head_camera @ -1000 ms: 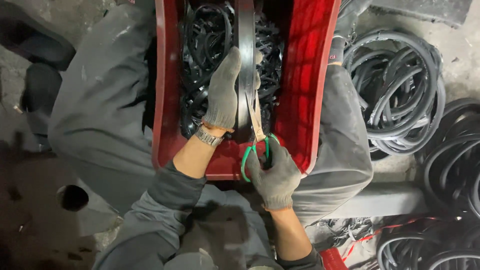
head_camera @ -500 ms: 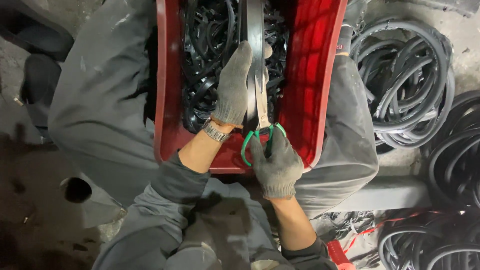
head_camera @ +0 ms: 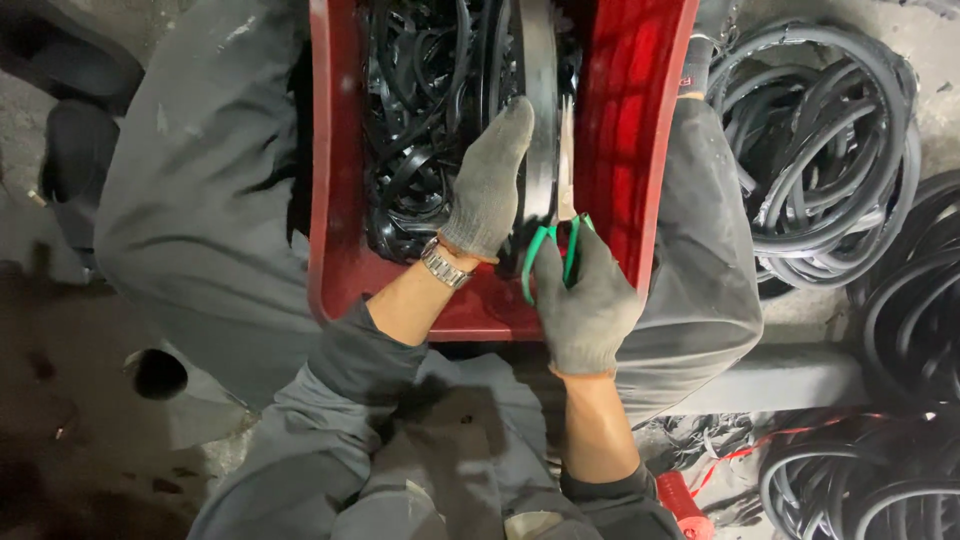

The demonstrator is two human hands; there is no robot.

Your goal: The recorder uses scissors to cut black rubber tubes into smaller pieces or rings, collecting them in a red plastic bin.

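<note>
rubber coils (head_camera: pixel 810 150) beside red crate (head_camera: pixel 335 250)

No packages, labels, signs or screens show anywhere in the head view
</note>
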